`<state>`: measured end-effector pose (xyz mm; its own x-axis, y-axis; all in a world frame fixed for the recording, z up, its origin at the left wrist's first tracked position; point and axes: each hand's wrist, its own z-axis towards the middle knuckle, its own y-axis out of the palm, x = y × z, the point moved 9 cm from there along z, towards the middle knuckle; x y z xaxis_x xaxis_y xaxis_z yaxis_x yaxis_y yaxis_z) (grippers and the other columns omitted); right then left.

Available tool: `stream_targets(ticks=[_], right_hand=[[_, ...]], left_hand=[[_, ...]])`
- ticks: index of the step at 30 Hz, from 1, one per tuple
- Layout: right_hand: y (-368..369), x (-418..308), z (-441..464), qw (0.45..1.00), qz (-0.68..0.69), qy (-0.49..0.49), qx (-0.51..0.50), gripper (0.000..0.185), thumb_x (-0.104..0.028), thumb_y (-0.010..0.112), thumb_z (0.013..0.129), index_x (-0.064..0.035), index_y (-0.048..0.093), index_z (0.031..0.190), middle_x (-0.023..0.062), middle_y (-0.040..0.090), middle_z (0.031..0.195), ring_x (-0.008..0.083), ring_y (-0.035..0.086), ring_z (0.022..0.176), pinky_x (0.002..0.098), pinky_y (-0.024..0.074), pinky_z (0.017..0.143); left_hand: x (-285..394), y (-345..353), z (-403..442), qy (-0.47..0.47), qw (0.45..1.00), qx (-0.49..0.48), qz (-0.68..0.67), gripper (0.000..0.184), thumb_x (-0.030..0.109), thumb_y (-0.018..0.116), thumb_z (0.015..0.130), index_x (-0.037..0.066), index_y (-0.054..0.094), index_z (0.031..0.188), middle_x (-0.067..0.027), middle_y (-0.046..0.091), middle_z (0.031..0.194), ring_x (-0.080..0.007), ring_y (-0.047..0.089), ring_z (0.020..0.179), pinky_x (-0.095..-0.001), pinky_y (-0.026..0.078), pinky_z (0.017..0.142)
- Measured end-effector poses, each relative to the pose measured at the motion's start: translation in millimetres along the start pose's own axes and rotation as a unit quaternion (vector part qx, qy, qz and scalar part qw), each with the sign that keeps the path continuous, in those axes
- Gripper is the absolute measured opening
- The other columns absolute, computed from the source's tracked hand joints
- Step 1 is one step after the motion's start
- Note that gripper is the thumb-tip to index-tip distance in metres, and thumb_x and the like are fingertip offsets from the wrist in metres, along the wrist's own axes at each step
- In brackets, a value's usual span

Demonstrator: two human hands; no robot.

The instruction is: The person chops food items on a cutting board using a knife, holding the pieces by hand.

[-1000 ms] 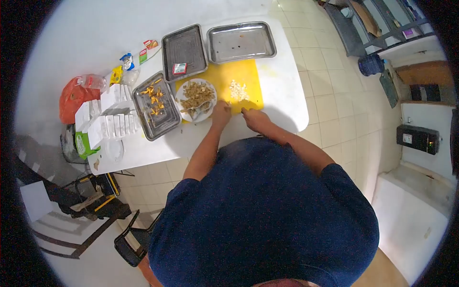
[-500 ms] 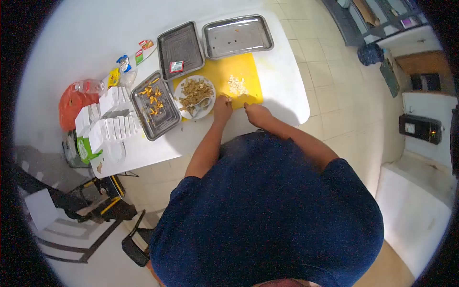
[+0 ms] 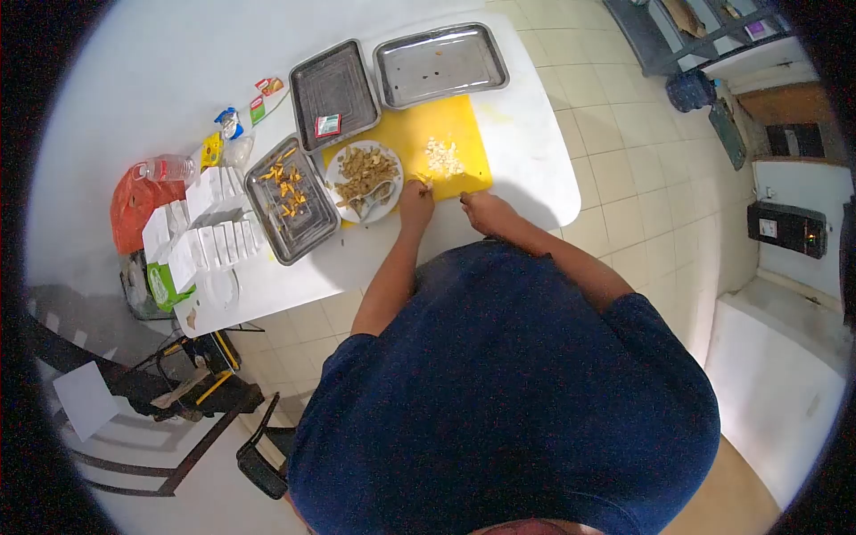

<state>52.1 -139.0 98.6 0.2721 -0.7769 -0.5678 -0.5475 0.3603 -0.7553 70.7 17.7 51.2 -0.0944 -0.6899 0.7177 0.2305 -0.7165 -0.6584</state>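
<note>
My left hand is closed at the front edge of the yellow cutting board, beside the plate. A small pale yellowish piece shows at its fingertips, too small to name. To the right, my right hand is curled closed near the board's front right corner. Something small and dark pokes out of its fingers; the rest is hidden. Chopped white pieces lie in a pile on the board, just beyond both hands. A white plate holds brown chopped food and a spoon.
Left of the plate, a metal tray holds orange strips. Behind stand a dark tray with a red packet and another metal tray. White cartons, a plastic bottle and a red bag crowd the table's left end.
My right hand has shifted slightly right, a little farther from my left hand. The left hand stays by the plate, with the yellowish piece more visible at its fingertips.
</note>
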Motion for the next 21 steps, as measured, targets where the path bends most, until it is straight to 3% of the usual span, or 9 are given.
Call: stream_targets(ticks=[5,8,11,17,21], right_hand=[[28,19,15,0.997,-0.016,0.042,-0.062,0.025,-0.021,0.044,0.088,-0.0023,0.053,0.103,0.0232,0.06,0.081,0.0396,0.059,0.075,0.049,0.0472,0.065],[29,18,16,1.0,-0.013,0.021,-0.017,0.027,-0.021,0.044,0.088,-0.0015,0.052,0.104,0.0229,0.06,0.082,0.0392,0.059,0.074,0.0491,0.0471,0.064],[21,15,15,1.0,-0.018,0.012,-0.003,0.028,-0.021,0.045,0.088,-0.0005,0.053,0.105,0.023,0.06,0.08,0.039,0.059,0.074,0.0489,0.0471,0.063],[-6,-6,5,1.0,-0.018,0.001,-0.005,0.03,-0.021,0.047,0.087,0.0001,0.053,0.107,0.0236,0.06,0.079,0.0393,0.059,0.072,0.0483,0.0472,0.063],[10,1,5,1.0,-0.003,-0.001,-0.007,0.028,-0.02,0.047,0.086,-0.0001,0.054,0.106,0.0238,0.06,0.081,0.039,0.059,0.074,0.0485,0.0473,0.065]], left_hand=[[4,-2,-5,0.001,1.0,-0.017,0.016,0.013,0.006,0.062,0.069,0.0,0.051,0.067,-0.0185,0.053,0.069,-0.0366,0.053,0.067,-0.0434,0.041,0.059],[-5,-6,-11,-0.011,0.998,0.049,-0.028,0.013,0.008,0.063,0.07,0.0,0.052,0.068,-0.0193,0.053,0.069,-0.0368,0.053,0.067,-0.0441,0.041,0.059],[-10,-5,-9,-0.021,0.999,0.034,-0.018,0.013,0.007,0.063,0.07,0.0,0.052,0.069,-0.019,0.053,0.07,-0.0371,0.052,0.065,-0.0438,0.04,0.057],[-7,-12,-9,-0.023,0.994,0.061,-0.083,0.016,0.003,0.066,0.068,0.0,0.051,0.067,-0.0158,0.054,0.067,-0.0322,0.054,0.061,-0.0375,0.043,0.056],[-12,-11,-9,-0.064,0.996,0.05,-0.046,0.014,0.003,0.068,0.066,0.003,0.054,0.07,-0.0107,0.057,0.068,-0.0228,0.058,0.063,-0.0309,0.047,0.06]])
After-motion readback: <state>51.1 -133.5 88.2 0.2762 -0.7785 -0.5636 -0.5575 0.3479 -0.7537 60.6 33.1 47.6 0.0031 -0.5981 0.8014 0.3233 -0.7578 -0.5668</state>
